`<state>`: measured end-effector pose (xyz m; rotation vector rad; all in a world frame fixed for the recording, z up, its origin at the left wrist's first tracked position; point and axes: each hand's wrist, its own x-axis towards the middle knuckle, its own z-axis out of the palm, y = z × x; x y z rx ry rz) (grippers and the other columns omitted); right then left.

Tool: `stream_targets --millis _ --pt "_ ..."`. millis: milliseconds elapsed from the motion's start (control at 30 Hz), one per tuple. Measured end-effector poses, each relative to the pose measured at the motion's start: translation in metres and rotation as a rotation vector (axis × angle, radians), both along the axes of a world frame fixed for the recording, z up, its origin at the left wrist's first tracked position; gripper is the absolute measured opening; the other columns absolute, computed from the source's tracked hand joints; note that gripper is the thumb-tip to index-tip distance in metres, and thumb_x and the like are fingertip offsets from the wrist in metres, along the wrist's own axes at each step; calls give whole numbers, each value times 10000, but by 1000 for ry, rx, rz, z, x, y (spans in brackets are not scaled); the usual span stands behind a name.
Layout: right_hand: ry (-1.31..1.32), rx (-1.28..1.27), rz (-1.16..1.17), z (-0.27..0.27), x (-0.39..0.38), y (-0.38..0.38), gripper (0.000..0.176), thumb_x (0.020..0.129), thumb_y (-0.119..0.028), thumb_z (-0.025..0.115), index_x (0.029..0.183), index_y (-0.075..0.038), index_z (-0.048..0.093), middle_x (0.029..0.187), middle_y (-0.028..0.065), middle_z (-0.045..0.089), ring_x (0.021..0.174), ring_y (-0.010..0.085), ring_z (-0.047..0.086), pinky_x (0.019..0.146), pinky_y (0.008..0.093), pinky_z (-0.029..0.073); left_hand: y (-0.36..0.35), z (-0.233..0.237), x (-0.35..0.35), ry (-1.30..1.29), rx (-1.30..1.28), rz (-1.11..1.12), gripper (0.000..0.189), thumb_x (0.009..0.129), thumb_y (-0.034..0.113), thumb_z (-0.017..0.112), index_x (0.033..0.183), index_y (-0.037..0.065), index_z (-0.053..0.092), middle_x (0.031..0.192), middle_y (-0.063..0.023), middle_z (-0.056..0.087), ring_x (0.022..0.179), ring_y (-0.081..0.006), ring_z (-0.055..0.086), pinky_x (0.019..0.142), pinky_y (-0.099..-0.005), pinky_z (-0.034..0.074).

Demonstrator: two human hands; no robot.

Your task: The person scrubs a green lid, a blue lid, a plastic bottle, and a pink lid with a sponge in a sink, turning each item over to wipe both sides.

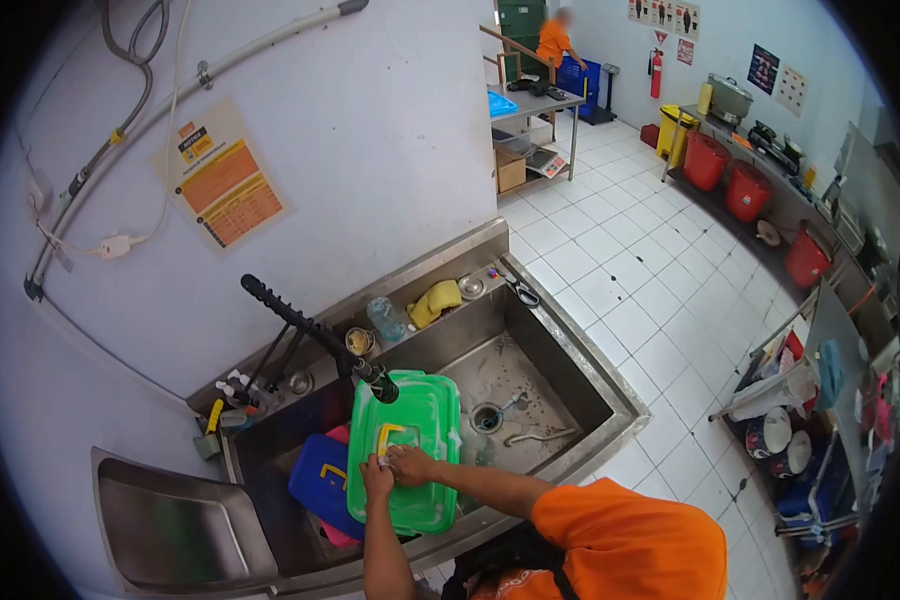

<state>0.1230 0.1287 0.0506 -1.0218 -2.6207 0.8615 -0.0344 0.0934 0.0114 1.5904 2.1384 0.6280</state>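
Observation:
A green plastic lid (425, 400) with a yellow handle (385, 436) lies over the sink, with white suds on its surface. My left hand (377, 479) is closed at the handle's lower end. Close beside it, my right hand (408, 465) presses on the lid with bunched fingers; what they hold, if anything, is hidden. Under the green lid, to the left, a blue lid (320, 485) with its own yellow handle rests in the basin, and pink plastic (338, 535) shows beneath.
A black spray faucet (315, 335) reaches over the green lid. On the sink's back ledge are a yellow cloth (436, 302) and a clear bottle (385, 319). The basin's right part holds a drain (486, 418). Far off, a person in orange (555, 42) stands near blue crates.

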Motion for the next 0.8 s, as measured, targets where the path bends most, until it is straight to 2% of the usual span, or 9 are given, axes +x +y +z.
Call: stream_targets --millis 133,233,300,400,500,567,600,667,800 --pt "-38 -89 -33 22 5 6 414 872 -298 555 1212 -61 563 1250 155 508 1175 377 512 919 566 434 5 -3 -2 -97 -18 55 233 969 247 484 1116 78 546 1025 -307 482 924 -497 502 798 -547 432" --pt "-123 45 55 18 0 4 395 861 -290 565 1192 -75 589 1222 147 532 1179 359 512 937 556 414 -2 -9 -2 -76 28 18 225 968 253 487 1070 66 560 980 -296 511 905 -488 509 779 -537 430" --pt "-122 239 69 -1 -9 0 348 830 -304 583 1101 -94 647 1244 129 534 1148 338 520 955 557 372 -5 -15 -4 -56 81 11 218 967 247 488 1049 58 559 952 -283 527 897 -483 514 770 -534 428" --pt "-117 379 -24 -1 -4 -11 293 835 -293 576 1027 -91 668 1206 108 550 1123 312 516 934 519 378 -11 -11 7 -78 138 72 197 963 228 501 1007 43 553 893 -244 566 882 -469 530 756 -527 424" --pt "-208 347 -73 -9 5 -17 291 833 -285 575 1029 -90 665 1200 97 549 1126 301 502 920 512 384 -17 -8 23 -11 168 107 177 970 236 519 1025 73 559 938 -187 593 913 -429 558 724 -546 428" --pt "-130 433 -68 -9 27 -19 287 828 -281 576 1023 -90 665 1194 96 550 1120 296 499 912 500 388 -20 24 45 295 31 219 169 973 261 530 1038 108 566 969 -117 618 949 -369 576 707 -562 426" --pt "-49 531 -64 -6 38 -15 283 823 -276 576 1016 -90 665 1189 96 550 1114 291 496 903 489 393 -21 23 48 292 29 216 169 973 261 530 1038 108 566 969 -117 618 949 -369 576 707 -562 426" --pt "-99 528 -138 -4 50 5 283 819 -274 579 1023 -96 664 1188 97 549 1108 287 498 891 482 402 -19 23 53 361 47 234 164 974 275 530 1049 134 567 985 -69 624 967 -329 575 709 -560 416" --pt "-161 475 -350 -10 45 7 291 805 -257 588 1054 -122 654 1151 92 555 1085 276 502 856 461 421 -23 20 61 377 91 259 178 974 295 527 1040 136 571 968 -66 639 944 -321 567 734 -535 395"
